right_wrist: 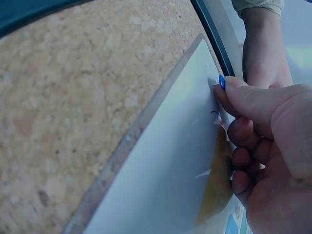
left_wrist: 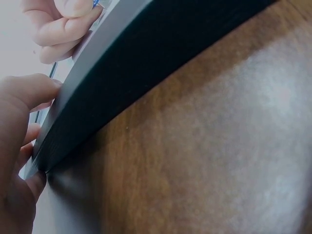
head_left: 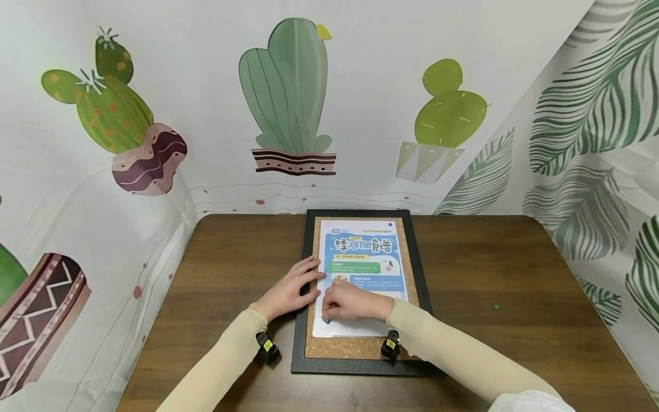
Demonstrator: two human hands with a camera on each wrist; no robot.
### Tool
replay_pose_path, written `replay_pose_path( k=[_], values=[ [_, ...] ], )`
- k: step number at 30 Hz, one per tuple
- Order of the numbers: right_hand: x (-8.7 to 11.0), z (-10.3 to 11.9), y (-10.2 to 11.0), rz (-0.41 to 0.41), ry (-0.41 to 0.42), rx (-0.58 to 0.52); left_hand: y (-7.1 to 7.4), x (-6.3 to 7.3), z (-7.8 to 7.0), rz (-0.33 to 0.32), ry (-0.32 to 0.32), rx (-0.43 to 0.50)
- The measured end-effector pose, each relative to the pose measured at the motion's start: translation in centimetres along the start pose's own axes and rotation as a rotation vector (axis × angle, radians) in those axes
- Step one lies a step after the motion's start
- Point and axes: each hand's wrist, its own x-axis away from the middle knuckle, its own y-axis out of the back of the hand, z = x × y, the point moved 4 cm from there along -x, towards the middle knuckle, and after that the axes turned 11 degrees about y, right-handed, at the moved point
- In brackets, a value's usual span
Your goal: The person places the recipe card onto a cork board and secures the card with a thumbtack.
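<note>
From the right wrist, unlike overhead, the pushpin (right_wrist: 222, 82) shows clearly.

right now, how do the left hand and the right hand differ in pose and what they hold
The left hand has its fingers spread over the left edge of the black frame, while the right hand is curled over the printed sheet. The right hand pinches a blue pin; the left hand shows no pin. Both are bare, below long cream sleeves.
</note>
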Motion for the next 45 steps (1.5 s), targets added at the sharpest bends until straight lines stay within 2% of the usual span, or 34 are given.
replay_pose_path(
  k=[21, 45],
  values=[
    [0.0, 0.5, -0.8, 0.027, -0.053, 0.042, 0.1, 0.0, -0.1, 0.001, 0.004, 0.002],
    [0.2, 0.8, -1.0, 0.003, -0.029, 0.083, 0.0, 0.0, -0.1, -0.019, -0.012, 0.000]
  ],
)
